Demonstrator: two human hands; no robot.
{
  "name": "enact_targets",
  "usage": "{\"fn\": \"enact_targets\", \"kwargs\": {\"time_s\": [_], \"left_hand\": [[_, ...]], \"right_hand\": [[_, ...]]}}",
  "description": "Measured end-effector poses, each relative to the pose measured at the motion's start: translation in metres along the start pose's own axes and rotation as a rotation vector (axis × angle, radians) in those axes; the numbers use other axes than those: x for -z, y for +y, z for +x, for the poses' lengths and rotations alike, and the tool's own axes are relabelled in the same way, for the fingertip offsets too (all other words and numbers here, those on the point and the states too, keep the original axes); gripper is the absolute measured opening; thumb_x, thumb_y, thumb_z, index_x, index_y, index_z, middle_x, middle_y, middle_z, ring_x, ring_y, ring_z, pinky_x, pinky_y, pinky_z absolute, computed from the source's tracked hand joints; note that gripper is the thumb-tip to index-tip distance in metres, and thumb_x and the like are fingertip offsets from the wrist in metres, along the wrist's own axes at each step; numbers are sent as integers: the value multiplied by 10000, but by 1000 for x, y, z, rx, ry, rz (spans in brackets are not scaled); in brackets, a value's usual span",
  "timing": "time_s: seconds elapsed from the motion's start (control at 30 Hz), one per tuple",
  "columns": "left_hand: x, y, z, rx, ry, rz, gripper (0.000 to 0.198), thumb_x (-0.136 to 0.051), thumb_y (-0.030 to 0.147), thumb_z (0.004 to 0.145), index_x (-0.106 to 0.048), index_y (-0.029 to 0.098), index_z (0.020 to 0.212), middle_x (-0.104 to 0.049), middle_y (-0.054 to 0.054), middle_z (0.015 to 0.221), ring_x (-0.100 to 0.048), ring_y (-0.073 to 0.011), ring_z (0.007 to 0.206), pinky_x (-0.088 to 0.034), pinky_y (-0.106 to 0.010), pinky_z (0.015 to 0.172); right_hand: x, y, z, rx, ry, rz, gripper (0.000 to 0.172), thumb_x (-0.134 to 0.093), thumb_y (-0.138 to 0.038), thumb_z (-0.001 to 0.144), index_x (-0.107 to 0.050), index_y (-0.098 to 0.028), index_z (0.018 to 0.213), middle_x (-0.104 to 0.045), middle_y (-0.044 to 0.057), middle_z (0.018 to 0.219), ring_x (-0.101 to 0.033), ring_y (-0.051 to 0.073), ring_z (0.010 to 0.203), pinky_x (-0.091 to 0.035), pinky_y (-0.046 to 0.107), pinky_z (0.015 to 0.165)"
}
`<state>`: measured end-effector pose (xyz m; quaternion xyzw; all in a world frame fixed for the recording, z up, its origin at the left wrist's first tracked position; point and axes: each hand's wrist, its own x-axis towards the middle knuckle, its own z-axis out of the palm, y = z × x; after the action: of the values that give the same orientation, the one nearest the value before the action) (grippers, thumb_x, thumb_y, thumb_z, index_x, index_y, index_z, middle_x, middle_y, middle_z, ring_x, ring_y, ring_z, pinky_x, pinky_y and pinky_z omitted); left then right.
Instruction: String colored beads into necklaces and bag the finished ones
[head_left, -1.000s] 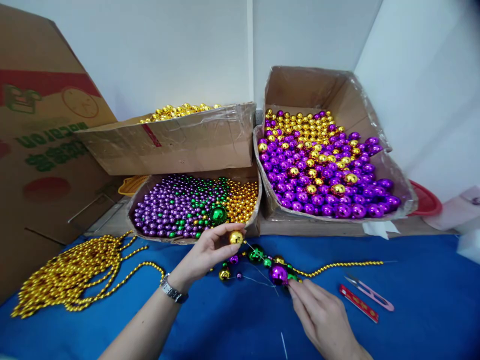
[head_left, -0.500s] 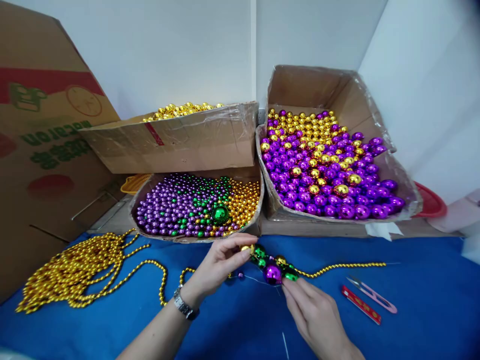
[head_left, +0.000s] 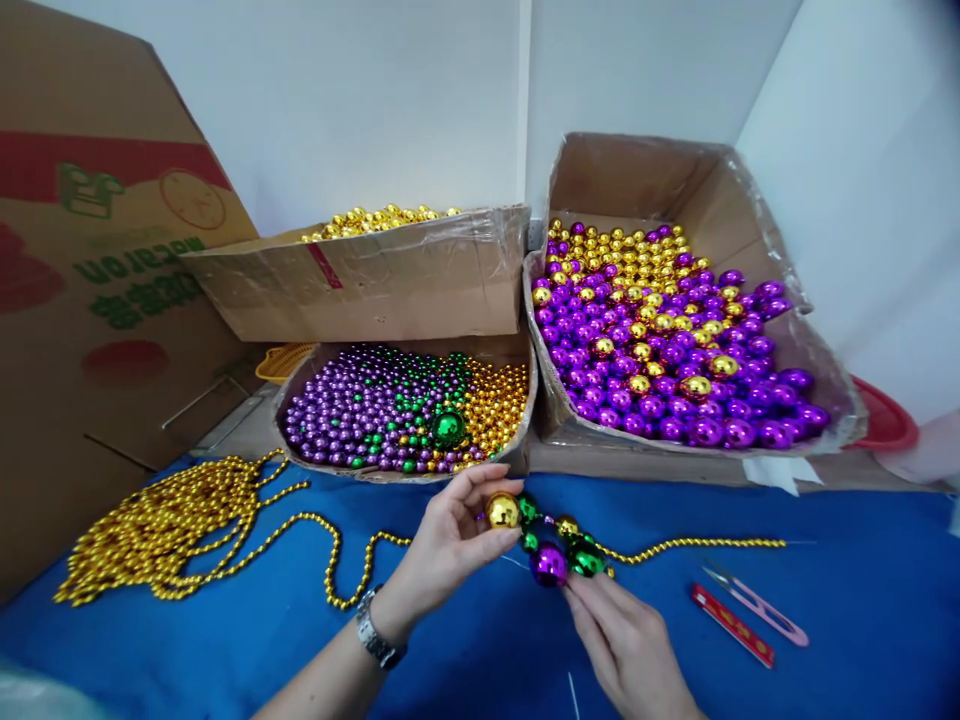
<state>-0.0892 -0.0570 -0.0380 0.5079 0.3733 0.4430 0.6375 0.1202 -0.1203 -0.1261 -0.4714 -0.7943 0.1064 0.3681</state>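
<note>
My left hand [head_left: 450, 540] pinches a gold ball bead [head_left: 502, 511] between thumb and fingers, pressed against a cluster of green, gold and purple balls [head_left: 559, 545] on a thread. My right hand [head_left: 626, 645] grips the cluster's lower right end, by the large purple ball [head_left: 549, 565] and a green one [head_left: 585, 558]. A thin gold bead strand [head_left: 697, 544] runs right from the cluster over the blue cloth [head_left: 480, 660]. A wristwatch sits on my left wrist.
A low box of small purple, green and gold beads [head_left: 405, 410] lies just behind my hands. A larger box of purple and gold balls [head_left: 675, 350] is at right, a box of gold balls [head_left: 375, 265] behind. Gold strands [head_left: 172, 530] pile at left. Thread snips [head_left: 757, 600] and a red strip [head_left: 731, 625] lie at right.
My left hand brought the gold ball down and right along the thread until it met the cluster. My right hand kept hold of the cluster's end.
</note>
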Motion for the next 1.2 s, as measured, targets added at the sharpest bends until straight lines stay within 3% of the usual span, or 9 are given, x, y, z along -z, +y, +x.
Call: {"fn": "enact_targets", "kwargs": {"time_s": [0.33,0.53,0.87,1.2], "left_hand": [[3,3,-3,33,-45,-27,503,-730,162,719,-481,177,1156,-587,-128,1210,-587,-178,964,-493,-258,753],[4,1,-4,29,-39,-65,505,-737,154,712,-489,175,1152,-593,-126,1205,-589,-175,979,-490,-257,780],[5,-1,-6,35,-19,-87,494,-730,145,720,-485,174,1148,-592,-129,1206,-600,-171,965,-494,-240,751],[2,2,-7,8,-15,-29,490,-718,134,729,-468,167,1148,-591,-131,1212,-593,-158,965,-491,-236,764]], "right_hand": [[4,1,-2,27,0,15,252,-405,-136,919,-619,-166,1048,-614,68,756,-634,181,700,-532,271,672],[2,-2,-1,-29,-60,137,244,-400,-150,925,-606,-194,1049,-595,48,738,-607,161,642,-525,258,665],[4,-5,-1,-5,-78,104,216,-411,-147,920,-587,-201,1032,-580,48,715,-629,182,681,-521,265,687],[2,-9,2,-94,-170,182,208,-398,-196,933,-604,-210,954,-587,54,728,-612,170,629,-503,246,623]]}}
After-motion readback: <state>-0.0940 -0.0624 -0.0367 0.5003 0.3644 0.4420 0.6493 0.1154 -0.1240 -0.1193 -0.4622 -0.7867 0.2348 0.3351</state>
